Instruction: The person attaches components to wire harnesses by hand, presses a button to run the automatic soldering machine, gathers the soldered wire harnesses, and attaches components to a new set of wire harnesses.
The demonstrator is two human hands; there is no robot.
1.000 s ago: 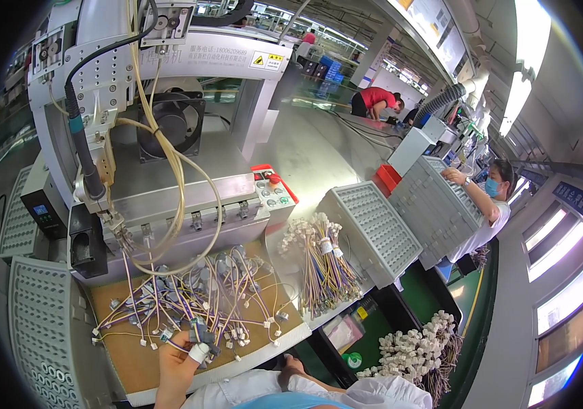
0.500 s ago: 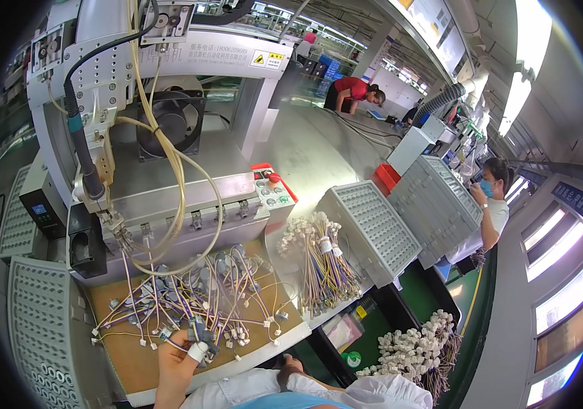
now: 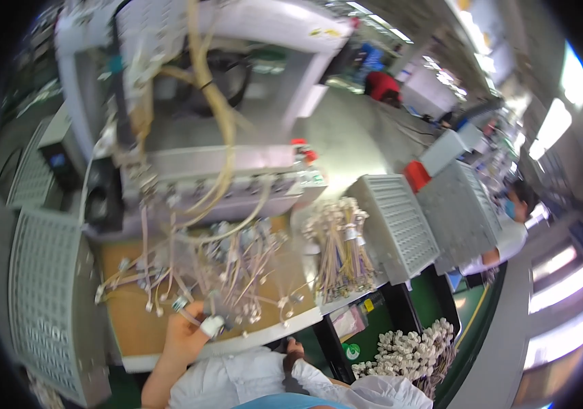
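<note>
My left hand is at the front edge of the workbench, its fingers closed round a wire harness with a white end piece and grey parts. Beyond it lies a tangled heap of wire harnesses with pale and purple wires, white plugs and grey parts, on the brown bench top. My right hand appears small and low, below the bench edge near my lap. Blur and its size hide what its fingers do.
A bench machine with hanging cream tubes stands behind the heap. Bundled harnesses lie right of it, beside a grey tray stack. Another grey tray stack is at left. White-plugged harnesses pile up lower right. A masked person stands far right.
The view has swung, so the bench and machine sit further right and the picture is blurred. My left hand still grips the harness, close to the same place at the bench edge.
</note>
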